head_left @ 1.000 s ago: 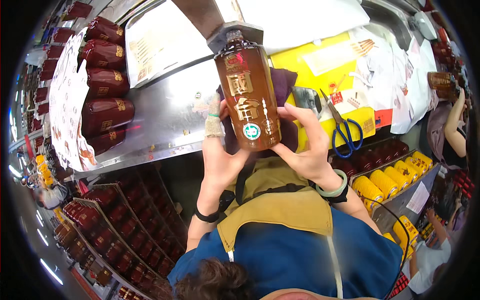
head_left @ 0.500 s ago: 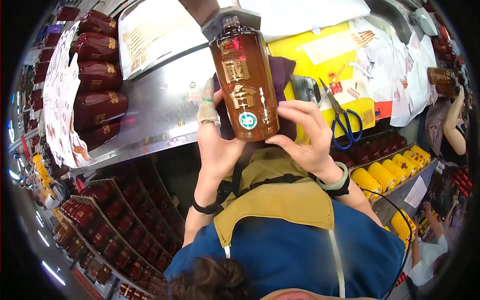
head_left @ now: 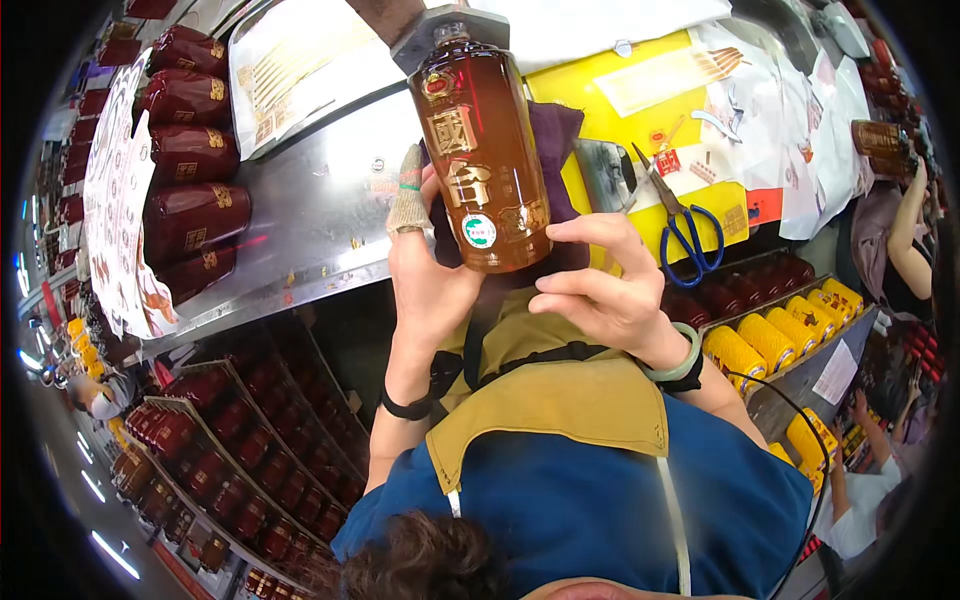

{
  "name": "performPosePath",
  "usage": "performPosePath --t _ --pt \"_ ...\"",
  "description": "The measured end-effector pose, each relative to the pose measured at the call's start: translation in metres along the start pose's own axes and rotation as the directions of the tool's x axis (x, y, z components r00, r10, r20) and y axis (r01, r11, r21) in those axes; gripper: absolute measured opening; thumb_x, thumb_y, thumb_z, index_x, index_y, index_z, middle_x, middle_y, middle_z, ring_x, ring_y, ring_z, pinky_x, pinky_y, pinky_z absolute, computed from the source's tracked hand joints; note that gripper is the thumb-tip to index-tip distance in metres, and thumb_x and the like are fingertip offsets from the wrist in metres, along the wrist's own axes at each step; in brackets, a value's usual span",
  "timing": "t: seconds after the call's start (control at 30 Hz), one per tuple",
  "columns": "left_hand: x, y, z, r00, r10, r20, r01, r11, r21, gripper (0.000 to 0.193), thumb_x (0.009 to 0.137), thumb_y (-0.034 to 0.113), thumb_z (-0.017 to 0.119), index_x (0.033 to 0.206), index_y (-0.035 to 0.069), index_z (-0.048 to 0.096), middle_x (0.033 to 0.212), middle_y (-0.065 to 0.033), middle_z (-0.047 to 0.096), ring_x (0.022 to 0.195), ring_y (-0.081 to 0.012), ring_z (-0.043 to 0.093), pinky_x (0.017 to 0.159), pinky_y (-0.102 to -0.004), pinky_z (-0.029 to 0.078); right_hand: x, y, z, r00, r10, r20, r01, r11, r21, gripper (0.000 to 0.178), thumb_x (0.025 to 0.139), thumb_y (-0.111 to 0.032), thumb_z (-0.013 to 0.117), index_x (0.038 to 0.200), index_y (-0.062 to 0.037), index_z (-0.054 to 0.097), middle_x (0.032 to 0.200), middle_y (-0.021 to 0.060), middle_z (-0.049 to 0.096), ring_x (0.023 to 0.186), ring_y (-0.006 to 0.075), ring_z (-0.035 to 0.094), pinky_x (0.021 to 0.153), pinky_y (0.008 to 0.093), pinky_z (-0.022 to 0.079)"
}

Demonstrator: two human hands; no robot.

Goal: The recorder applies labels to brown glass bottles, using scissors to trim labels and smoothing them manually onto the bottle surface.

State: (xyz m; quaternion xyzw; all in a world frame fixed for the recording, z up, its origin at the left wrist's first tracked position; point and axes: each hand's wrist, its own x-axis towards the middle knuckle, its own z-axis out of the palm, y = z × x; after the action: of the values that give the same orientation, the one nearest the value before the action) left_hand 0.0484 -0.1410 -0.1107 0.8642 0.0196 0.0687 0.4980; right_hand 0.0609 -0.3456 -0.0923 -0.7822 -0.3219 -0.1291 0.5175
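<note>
As seen in the head view, an amber bottle (head_left: 500,165) lies aslant before the wearer, its neck against a grey metal holder (head_left: 492,30) and its base toward the wearer's body. We note raised gold characters along its front and a round green-and-white sticker (head_left: 479,232) near the base. The left hand (head_left: 430,285) is curled about the bottle's left side and lower end, supporting it; we see a beige finger cover (head_left: 408,208) on one finger. The right hand (head_left: 620,285) grips nothing: its thumb and forefinger are bent and slightly parted, the forefinger's tip at the bottle's lower right edge, though we cannot tell whether it touches. Behind the bottle we find a dark purple cloth (head_left: 562,130). To the right, blue-handled scissors (head_left: 690,238) lie with their blades on a yellow sheet (head_left: 575,85), beside a small red tag (head_left: 667,160). To the left, beyond a bare stretch of metal tabletop (head_left: 310,205), we observe a row of dark red bottles (head_left: 195,153); yellow cylindrical packages (head_left: 768,345) stand at lower right.
</note>
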Motion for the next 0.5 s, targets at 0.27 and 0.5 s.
performPosePath --t 0.27,0.5 --pt "0.005 0.007 0.000 0.997 -0.042 0.069 0.049 0.993 -0.109 0.097 0.072 0.003 0.083 0.152 0.001 0.027 0.140 -0.0160 0.052 0.128 -0.0237 0.052 0.109 -0.0384 0.039 -0.003 0.000 -0.004 0.996 0.091 0.018 -0.091 0.996 -0.001 0.029 0.064 -0.024 0.089 0.076 -0.0052 0.070 0.113 0.0133 0.066 0.094 0.0285 0.063 0.077 0.0370 0.053" --pt "0.006 0.012 0.000 0.998 -0.039 0.041 0.043 0.993 -0.108 0.097 0.068 0.006 0.086 0.148 -0.002 0.032 0.133 -0.0190 0.054 0.122 -0.0291 0.056 0.105 -0.0384 0.043 -0.003 0.003 -0.002 0.960 0.277 -0.027 -0.278 0.960 -0.023 0.049 0.070 -0.019 0.087 0.113 -0.0042 0.067 0.116 0.0128 0.063 0.100 0.0305 0.063 0.085 0.0379 0.052"
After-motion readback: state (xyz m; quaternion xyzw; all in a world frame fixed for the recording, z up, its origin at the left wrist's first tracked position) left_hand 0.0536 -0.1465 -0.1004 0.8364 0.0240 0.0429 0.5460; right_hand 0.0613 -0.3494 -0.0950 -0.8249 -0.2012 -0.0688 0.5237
